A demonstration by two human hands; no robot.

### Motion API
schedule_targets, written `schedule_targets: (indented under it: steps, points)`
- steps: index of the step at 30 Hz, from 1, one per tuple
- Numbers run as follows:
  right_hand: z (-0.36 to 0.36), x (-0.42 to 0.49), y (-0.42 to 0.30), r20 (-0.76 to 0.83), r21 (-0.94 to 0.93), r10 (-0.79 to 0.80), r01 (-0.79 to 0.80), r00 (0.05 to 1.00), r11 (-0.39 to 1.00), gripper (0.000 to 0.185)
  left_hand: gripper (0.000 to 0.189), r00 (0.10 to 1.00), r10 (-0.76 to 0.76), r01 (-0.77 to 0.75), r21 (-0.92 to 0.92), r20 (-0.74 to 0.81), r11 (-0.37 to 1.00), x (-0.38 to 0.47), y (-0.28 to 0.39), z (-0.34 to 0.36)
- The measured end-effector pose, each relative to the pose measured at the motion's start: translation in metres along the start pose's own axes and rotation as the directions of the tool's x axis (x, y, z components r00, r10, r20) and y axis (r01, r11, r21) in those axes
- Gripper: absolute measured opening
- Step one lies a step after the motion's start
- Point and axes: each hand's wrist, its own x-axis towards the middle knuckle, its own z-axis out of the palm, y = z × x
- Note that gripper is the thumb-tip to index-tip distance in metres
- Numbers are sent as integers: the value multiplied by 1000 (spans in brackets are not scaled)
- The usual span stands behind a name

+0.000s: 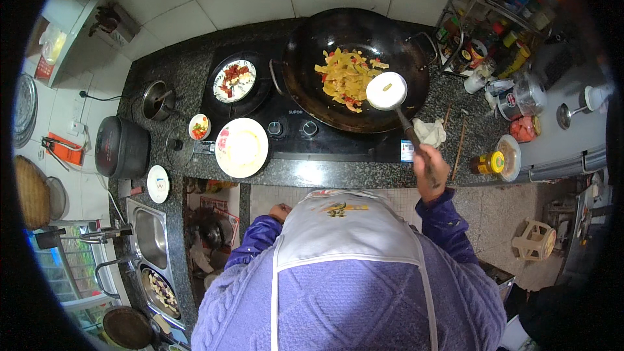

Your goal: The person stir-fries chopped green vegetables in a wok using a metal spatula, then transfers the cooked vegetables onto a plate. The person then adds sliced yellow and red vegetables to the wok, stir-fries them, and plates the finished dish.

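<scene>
My right hand (431,172) grips the dark handle of a metal wok ladle (386,91), whose round bowl rests at the right side of the food in the large black wok (414,75). Yellow-green sliced vegetables with red pieces (348,75) lie in the middle of the wok. My left hand (280,212) hangs beside the white apron (343,229), below the counter edge, partly hidden; its fingers do not show clearly. Left of the wok are a patterned plate with red and white pieces (234,81), a large flowered plate (242,147) and a small bowl of chopped peppers (199,127).
Beside the wok, right, lie a crumpled white cloth (429,132) and chopsticks (459,147). Jars and a spice rack (507,14) fill the right corner. Left stand a steel pot (158,101), a black rice cooker (122,147) and a sink (150,234).
</scene>
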Motion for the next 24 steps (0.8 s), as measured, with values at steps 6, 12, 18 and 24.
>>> schedule_targets:
  steps: [6, 12, 18, 24]
  points:
    - [-24, 80, -8, -58, 28, 92, -91, 994, 996, 18, 28, 999, 25, -26, -39, -27, 999, 3, -17, -6]
    - [-20, 177, 15, -98, -199, 259, -274, 961, 941, 20, 29, 988, 107, -113, -46, -113, 993, -2, -19, -2]
    - [40, 241, 78, 32, 284, 468, -457, 883, 843, 16, 30, 997, -1, -7, -107, -76, 994, 6, -40, 1]
    - [93, 217, 6, 421, 37, -268, 278, 867, 960, 24, 28, 996, -29, 19, -124, -85, 992, 5, -56, -2]
